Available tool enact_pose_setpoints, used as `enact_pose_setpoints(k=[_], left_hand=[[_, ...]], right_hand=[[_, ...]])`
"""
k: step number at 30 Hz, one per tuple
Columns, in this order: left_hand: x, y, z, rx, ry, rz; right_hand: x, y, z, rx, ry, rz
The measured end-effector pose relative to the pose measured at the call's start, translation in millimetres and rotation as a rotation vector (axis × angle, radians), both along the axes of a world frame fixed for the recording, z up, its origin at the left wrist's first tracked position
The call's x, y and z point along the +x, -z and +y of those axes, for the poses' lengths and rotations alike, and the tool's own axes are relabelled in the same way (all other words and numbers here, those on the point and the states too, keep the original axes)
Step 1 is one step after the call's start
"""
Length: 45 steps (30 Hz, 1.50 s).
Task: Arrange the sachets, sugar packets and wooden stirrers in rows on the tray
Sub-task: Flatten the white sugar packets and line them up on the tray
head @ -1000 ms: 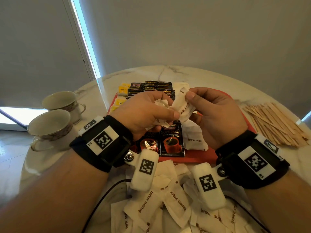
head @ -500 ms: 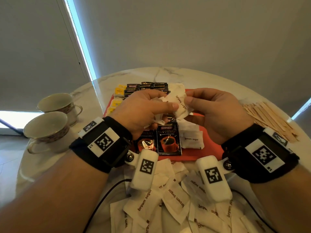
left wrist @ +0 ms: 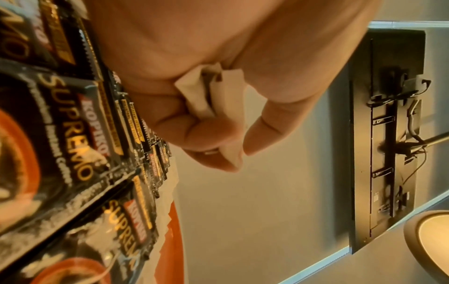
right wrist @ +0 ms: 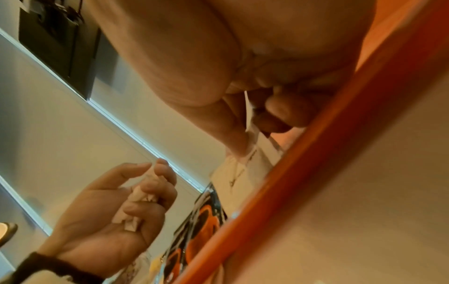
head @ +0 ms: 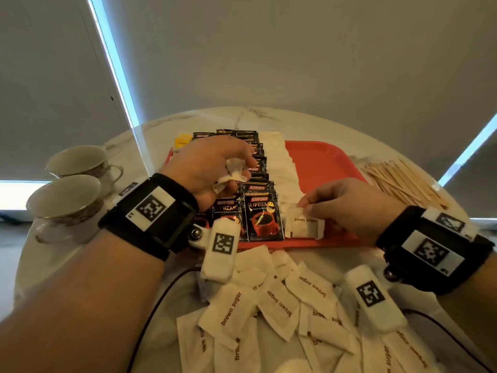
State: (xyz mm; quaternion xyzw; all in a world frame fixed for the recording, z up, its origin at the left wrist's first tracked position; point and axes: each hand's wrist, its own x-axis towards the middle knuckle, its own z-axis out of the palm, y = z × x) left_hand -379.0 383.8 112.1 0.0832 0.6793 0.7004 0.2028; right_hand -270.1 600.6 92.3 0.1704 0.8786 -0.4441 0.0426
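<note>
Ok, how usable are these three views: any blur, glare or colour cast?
Head view: sharp, wide-angle bend, bright window strips, glare on the sachets. Left wrist: warm cast, near sachets soft. Right wrist: orange cast, tray rim and right hand blurred.

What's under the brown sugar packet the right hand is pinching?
The white brown sugar packet lies near the front edge of the red plastic tray; right hand pinches its top. Whether another packet lies beneath is hidden.
</note>
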Motion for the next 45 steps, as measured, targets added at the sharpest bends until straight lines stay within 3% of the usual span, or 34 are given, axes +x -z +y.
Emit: enact_pose_setpoints(k=[7, 13, 19, 27, 35, 40, 45], left_hand=[[2, -5, -2, 0.002, -0.009, -0.014], [3, -6, -2, 0.037, -0.018, -0.031], [6, -5, 1, 0.130, -0.009, -0.086], [3, -1, 3, 0.206, 0.020, -0.116], [5, 3, 7, 0.163, 0.078, -0.085], [7, 4, 7, 0.185, 0.162, -0.056], [7, 5, 9, 0.168, 0.112, -0.003]], right_hand=[[-7, 3, -7, 0.030, 0.033, 0.034], [1, 4, -6, -0.048, 0.126, 0.218], [6, 1, -27, -0.278, 0.011, 0.024], [5, 0, -30, -0.486, 0.166, -0.002], [4, 4, -31, -0.522, 0.198, 0.028], [-4, -1, -32, -0.548, 0.161, 0.195], [-21, -9, -34, -0.472, 0.051, 0.299]])
